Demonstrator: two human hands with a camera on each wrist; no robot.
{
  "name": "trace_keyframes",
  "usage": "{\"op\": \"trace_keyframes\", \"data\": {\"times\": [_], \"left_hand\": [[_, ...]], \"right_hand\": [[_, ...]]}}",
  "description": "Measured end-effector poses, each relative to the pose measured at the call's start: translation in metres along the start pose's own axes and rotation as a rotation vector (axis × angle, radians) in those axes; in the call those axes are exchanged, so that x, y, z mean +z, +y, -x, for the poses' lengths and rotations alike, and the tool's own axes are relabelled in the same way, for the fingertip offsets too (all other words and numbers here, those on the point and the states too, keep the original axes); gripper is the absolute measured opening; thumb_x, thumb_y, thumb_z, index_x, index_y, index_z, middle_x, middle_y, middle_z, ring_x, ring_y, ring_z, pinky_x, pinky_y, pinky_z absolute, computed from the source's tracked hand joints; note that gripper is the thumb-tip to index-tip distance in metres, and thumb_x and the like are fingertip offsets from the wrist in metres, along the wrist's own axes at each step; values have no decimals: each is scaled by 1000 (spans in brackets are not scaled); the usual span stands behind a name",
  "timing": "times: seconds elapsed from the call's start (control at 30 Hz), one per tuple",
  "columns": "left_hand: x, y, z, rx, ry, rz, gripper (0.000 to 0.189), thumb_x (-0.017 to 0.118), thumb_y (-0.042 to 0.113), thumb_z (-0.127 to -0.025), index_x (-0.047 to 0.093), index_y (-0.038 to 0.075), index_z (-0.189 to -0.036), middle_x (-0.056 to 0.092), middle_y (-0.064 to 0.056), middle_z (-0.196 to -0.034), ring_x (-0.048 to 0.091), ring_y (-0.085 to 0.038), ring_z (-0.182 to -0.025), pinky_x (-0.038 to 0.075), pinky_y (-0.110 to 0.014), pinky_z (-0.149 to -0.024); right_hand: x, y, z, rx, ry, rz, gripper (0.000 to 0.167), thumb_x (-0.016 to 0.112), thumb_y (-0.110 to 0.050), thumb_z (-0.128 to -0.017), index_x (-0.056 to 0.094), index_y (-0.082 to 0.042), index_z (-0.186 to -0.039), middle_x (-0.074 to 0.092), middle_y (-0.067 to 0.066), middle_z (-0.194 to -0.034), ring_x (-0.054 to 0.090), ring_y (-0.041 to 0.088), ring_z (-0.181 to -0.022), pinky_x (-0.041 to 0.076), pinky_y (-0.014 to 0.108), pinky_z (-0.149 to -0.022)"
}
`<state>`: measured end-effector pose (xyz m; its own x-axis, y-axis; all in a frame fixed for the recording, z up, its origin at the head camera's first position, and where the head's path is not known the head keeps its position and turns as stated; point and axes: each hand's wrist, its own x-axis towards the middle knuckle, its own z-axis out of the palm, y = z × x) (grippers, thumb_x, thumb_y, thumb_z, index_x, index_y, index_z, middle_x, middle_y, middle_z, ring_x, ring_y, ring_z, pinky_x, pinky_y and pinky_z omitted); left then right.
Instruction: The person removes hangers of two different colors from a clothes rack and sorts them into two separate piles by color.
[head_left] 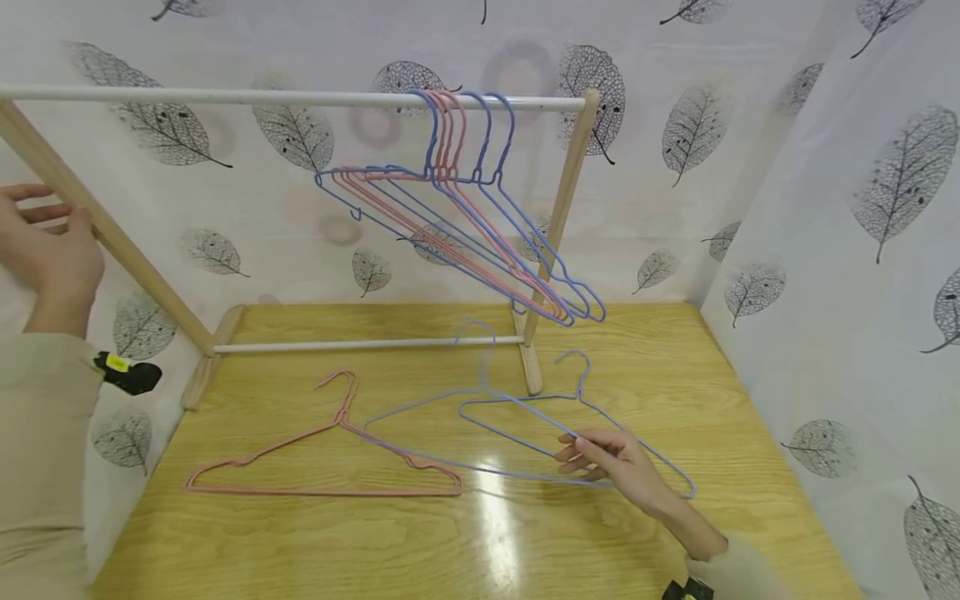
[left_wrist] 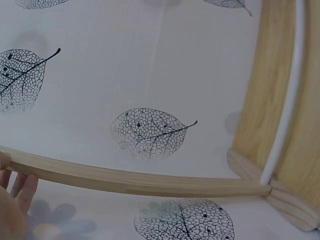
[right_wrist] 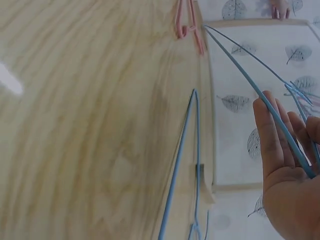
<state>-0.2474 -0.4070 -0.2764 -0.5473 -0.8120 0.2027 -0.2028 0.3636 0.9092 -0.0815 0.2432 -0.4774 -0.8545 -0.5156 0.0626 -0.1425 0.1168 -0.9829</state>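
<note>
Right-hand fingers (head_left: pixel 597 452) are clamped on a blue hanger (head_left: pixel 538 414), left-hand fingers (left_wrist: pixel 26 190) on the left wooden post (head_left: pixel 142 269)

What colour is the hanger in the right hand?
Blue; the hanger shows best in the right wrist view.

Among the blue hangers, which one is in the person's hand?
The lifted blue hanger, held above the table by the right hand. The other loose blue hanger lies on the table, and the remaining blue hangers hang from the white top rail.
</note>
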Motion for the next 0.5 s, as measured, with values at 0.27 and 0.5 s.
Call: {"op": "trace_keyframes", "data": {"times": [0.27, 0.5], "left_hand": [[0, -2, -3, -5, 1, 6, 39, 55, 26, -107, 50, 43, -143, 42, 31, -113, 43, 19, -89, 46, -13, -109], [1, -3, -3, -1, 3, -4, 40, 54, 26, -108, 50, 44, -142, 41, 32, -112, 44, 19, -93, 46, -14, -111]], "right_hand": [[-27, 14, 22, 109, 89, -38, 35, 40, -13, -115, 68, -3, -133, 80, -9, -115, 80, 19, -101, 68, 33, -83], [-47, 22, 36, 153, 208, -101, 36, 39, -18, -116, 71, -13, -132, 80, -12, -115, 80, 11, -100, 67, 29, -86]]}}
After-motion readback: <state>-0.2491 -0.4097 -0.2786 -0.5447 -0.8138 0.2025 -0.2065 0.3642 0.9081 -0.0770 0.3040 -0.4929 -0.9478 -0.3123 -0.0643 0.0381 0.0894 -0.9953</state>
